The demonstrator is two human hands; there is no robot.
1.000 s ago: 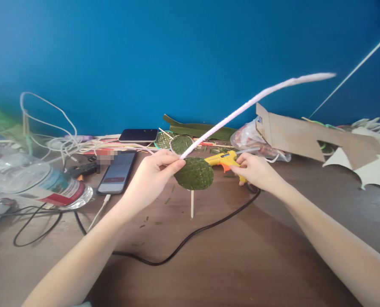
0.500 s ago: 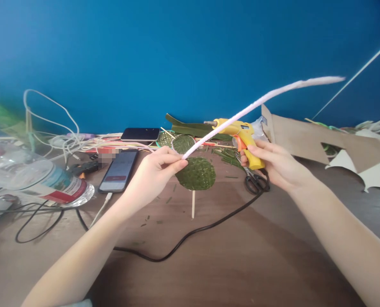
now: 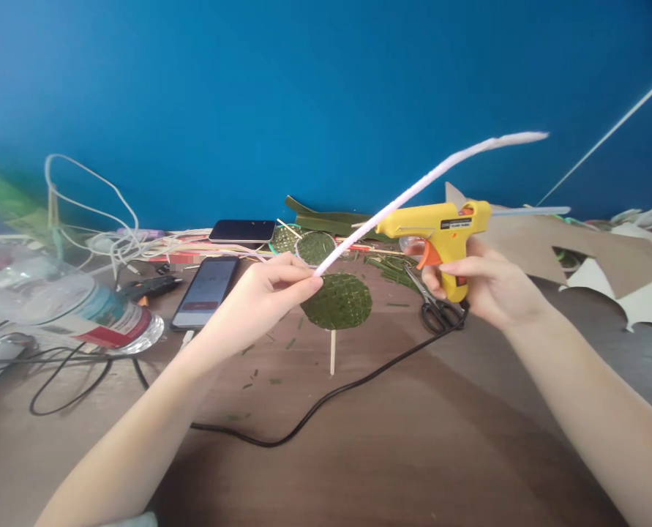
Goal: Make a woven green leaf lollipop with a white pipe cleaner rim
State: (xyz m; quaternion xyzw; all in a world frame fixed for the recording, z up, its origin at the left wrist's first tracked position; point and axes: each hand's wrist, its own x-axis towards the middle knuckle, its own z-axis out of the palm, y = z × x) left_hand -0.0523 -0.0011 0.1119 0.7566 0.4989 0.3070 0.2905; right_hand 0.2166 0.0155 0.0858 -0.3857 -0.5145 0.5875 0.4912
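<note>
Between thumb and fingers, my left hand (image 3: 271, 294) pinches the lower end of a long white fuzzy strip (image 3: 413, 192), like a pipe cleaner, which slants up to the right. Just below those fingertips lies a round woven green leaf piece (image 3: 339, 301) on the table, with a pale stick (image 3: 333, 355) pointing toward me. My right hand (image 3: 490, 282) is wrapped around the handle of a yellow glue gun (image 3: 440, 223), held up with its nozzle end to the left, behind the white strip. A glue stick (image 3: 531, 211) sticks out of its back.
Scissors (image 3: 440, 311) lie under the glue gun, and its black cord (image 3: 326, 402) curves across the table (image 3: 386, 454). On the left are a phone (image 3: 205, 293) and a plastic bottle (image 3: 111, 315). Cut cardboard (image 3: 567, 238) leans at the right; leaf strips (image 3: 331, 219) lie behind.
My right hand has lifted the glue gun from the table and turned it upright, uncovering the scissors. My left hand stays almost in place with the white strip, whose far end has swung slightly.
</note>
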